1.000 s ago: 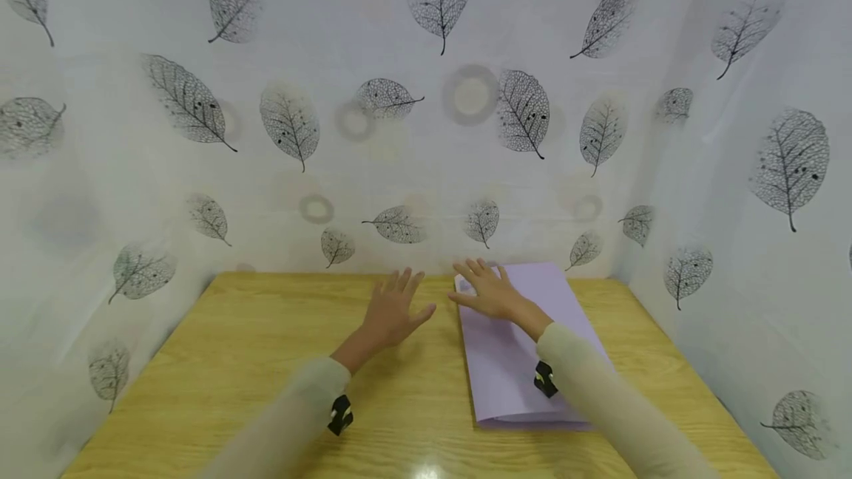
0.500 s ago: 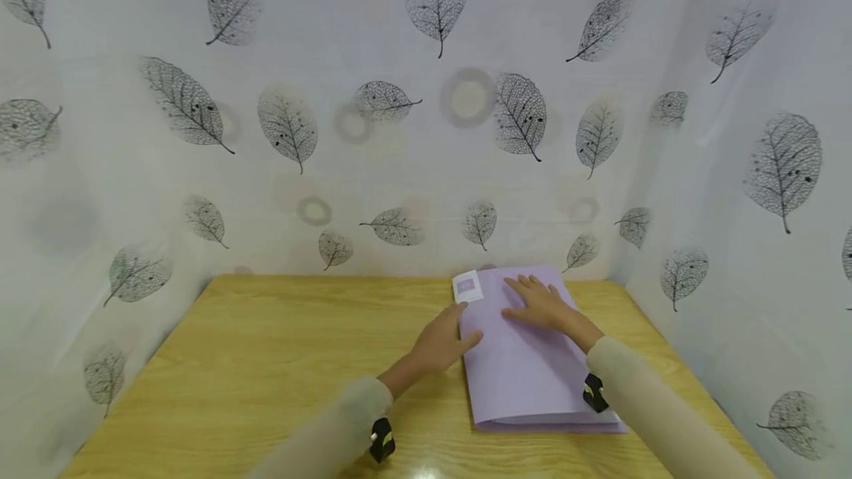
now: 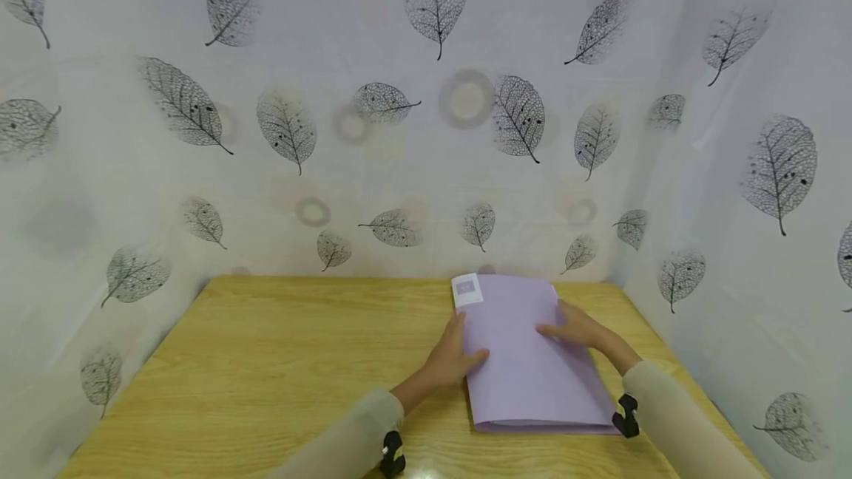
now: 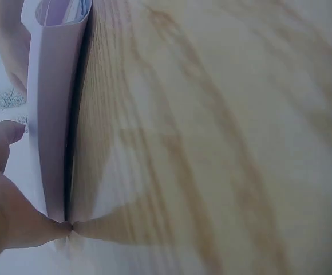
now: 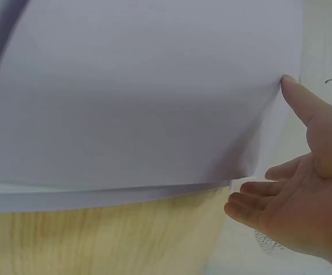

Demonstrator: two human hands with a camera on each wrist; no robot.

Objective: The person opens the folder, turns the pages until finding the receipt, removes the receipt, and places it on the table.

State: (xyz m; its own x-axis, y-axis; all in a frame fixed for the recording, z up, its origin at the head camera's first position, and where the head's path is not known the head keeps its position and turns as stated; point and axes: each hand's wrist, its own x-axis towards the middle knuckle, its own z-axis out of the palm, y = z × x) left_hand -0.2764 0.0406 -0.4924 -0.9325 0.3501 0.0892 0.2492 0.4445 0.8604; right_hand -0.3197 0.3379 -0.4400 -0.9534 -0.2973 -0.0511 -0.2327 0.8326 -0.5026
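Wooden desk (image 3: 299, 346) bears a folder (image 3: 522, 379), probably light and flexible, best held by its spine (image 4: 56, 114); left hand (image 3: 446, 361) and right hand (image 3: 577, 326) touch opposite edges, neither grasping.

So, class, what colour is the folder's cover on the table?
Light purple: the folder shows best in the head view.

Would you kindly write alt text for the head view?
A person's left hand and right hand touch opposite sides of a lavender rectangular folder with a white corner label, on a yellow wood-grain table before a white leaf-print backdrop.
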